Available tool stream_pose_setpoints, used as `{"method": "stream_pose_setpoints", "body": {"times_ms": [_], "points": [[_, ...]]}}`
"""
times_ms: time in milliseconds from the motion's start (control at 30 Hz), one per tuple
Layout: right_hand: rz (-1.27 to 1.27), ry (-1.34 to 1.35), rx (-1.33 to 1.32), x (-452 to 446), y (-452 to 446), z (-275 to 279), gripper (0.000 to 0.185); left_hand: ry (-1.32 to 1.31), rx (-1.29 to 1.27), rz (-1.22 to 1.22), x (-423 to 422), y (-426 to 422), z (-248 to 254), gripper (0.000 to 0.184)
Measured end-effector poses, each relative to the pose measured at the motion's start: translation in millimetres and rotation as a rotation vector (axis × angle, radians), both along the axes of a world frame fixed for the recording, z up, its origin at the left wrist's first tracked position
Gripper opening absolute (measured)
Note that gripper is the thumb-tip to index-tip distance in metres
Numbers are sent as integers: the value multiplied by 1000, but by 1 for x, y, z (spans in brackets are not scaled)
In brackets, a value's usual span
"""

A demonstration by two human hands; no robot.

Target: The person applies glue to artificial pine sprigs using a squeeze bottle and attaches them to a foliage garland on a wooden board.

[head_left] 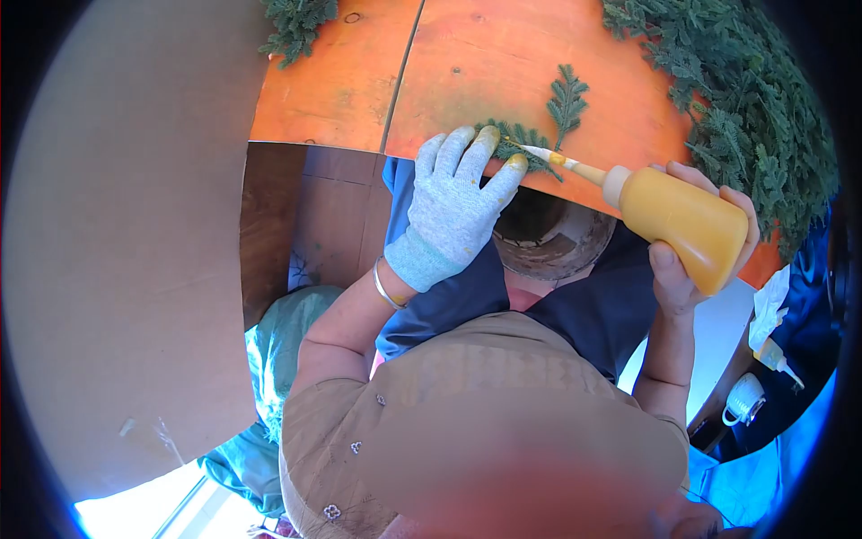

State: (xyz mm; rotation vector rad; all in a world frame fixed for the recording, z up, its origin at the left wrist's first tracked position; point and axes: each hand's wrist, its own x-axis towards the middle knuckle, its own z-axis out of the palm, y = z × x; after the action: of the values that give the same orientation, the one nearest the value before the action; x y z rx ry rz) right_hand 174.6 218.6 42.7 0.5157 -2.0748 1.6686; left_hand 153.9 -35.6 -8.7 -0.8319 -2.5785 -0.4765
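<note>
My left hand [453, 202], in a pale grey glove with yellowish fingertips, lies at the near edge of the orange board [485, 54]. Its thumb and fingers are spread around a green sprig [539, 163], with the fingertips at the sprig's left part. My bare right hand [709, 225] is wrapped round a yellow squeeze bottle [687, 220], tilted so that its long nozzle points left. The white nozzle tip is over the sprig by the gloved fingers; whether it touches cannot be made out. A second sprig [567, 103] lies on the board just behind.
A big heap of green sprigs [736, 99] covers the board's right side, and a smaller bunch [301, 22] lies at the back left. A large brown panel [135, 225] stands at left. A white cup [743, 399] is at lower right. A round container [552, 235] is under the board's edge.
</note>
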Motion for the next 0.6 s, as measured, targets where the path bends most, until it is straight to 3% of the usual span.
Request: {"method": "stream_pose_setpoints", "body": {"times_ms": [600], "points": [[-100,-46,-51,33,23,4,84,13,-23,-44,-12,3,11,39]]}}
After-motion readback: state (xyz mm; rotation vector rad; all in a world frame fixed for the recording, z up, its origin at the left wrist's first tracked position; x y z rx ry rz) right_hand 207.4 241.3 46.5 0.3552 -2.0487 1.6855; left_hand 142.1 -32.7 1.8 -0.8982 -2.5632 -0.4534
